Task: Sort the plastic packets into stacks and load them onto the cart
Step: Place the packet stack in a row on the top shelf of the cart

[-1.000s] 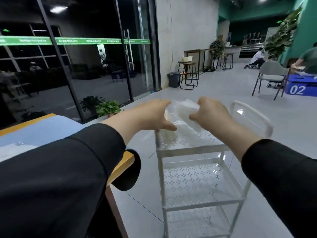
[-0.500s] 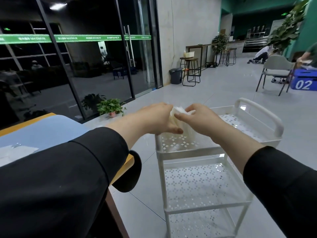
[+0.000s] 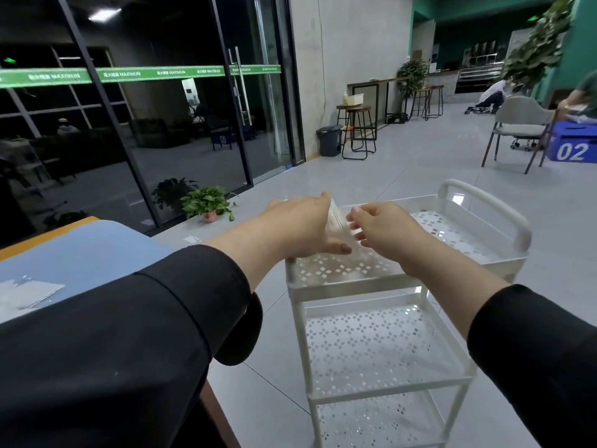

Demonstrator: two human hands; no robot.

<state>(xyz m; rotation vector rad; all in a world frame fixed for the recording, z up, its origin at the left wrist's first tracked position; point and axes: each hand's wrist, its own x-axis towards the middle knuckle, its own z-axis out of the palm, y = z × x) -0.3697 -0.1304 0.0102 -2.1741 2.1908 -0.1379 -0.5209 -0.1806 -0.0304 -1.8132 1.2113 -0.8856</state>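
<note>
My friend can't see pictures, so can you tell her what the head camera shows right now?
Two hands in black sleeves hold a stack of clear plastic packets upright over the top shelf of a white cart. The left hand grips it; the right hand touches its other side. More packets lie on a blue-topped table.

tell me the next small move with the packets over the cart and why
Probably lower the stack of packets flat onto the cart's top shelf and let go. The left hand holds it on edge just above the near corner, the right hand steadies the other side with loose fingers, and the shelf beneath looks bare.
</note>
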